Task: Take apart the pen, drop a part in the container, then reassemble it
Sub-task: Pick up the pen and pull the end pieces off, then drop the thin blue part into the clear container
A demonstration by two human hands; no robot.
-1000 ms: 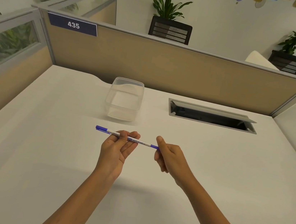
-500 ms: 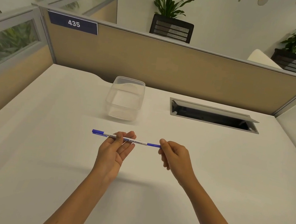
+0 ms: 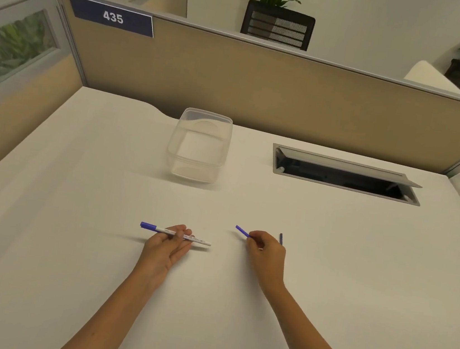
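Observation:
My left hand (image 3: 167,246) holds a white pen barrel (image 3: 199,240) with a blue cap at its left end, level above the white desk (image 3: 68,241). My right hand (image 3: 267,251) is closed on a small blue pen part (image 3: 242,231) that sticks out to the left of the fingers; a short blue bit shows behind the knuckles too. The two hands are apart, with a gap between barrel and blue part. A clear plastic container (image 3: 200,144), with nothing in it, stands farther back, left of centre.
A grey cable slot (image 3: 345,175) with its flap raised is set into the desk at the back right. Beige partition walls (image 3: 263,91) close off the back and left. Another desk surface lies at the far right.
The pen was in one piece between both hands. Now the blue end part has come off in my right hand, and the hands have moved apart.

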